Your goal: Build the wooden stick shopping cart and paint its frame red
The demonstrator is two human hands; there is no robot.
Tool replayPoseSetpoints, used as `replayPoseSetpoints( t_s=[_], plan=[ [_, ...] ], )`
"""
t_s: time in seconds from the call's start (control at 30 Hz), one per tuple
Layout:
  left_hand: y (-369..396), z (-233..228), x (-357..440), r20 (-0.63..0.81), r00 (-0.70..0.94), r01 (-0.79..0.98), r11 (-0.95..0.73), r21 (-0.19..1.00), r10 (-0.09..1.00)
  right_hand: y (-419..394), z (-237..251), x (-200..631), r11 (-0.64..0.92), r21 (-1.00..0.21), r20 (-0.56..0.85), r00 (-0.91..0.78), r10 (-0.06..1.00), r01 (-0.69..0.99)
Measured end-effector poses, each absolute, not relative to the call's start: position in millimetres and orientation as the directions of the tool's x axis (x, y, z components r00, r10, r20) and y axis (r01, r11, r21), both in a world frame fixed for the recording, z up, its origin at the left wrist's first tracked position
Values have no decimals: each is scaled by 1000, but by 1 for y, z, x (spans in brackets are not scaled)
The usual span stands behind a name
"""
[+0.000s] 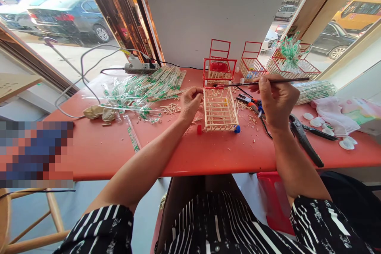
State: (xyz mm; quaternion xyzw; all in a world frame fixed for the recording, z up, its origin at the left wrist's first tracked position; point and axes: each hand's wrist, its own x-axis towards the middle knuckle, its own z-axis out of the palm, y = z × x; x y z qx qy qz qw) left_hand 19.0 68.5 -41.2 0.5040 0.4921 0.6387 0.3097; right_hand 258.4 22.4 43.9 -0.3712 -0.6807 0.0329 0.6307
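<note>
A small shopping cart model (220, 117) made of thin wooden sticks stands on the red table in front of me. Its upper frame is painted red, and the wheels that show are red and blue. My left hand (191, 103) pinches the cart at its left upper edge. In my right hand (276, 97) is a thin paintbrush (293, 80), held nearly level, its tip at the red bar of the cart. Behind the cart sits a container of red paint (218, 66), partly hidden by the frame.
Wrapped chopsticks and torn wrappers (133, 93) cover the table's left part, near a power strip (141, 67). Pliers (245, 98), a glue gun (306, 143), white caps (347, 143) and a cloth (335, 113) lie to the right. More model carts (251, 65) stand against the wall.
</note>
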Motion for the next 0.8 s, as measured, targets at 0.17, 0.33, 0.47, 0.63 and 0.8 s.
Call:
replayPoseSetpoints(
  t_s=[0.17,0.33,0.47,0.63,0.8],
  plan=[
    [70,-43,21,322,-307,79,-313,946,896,22,37,248,698,-545,797,27,604,465],
    [71,-43,20,317,-304,93,-303,948,898,24,39,254,669,-541,794,48,606,510],
    [70,-42,19,317,-304,94,-303,948,899,22,47,260,672,-505,824,69,563,541],
    [68,-42,20,351,-304,96,-338,936,886,18,55,268,631,-427,854,60,517,648],
    [69,-44,19,354,-302,126,-331,935,885,10,58,268,616,-329,877,-11,481,716]
  ],
)
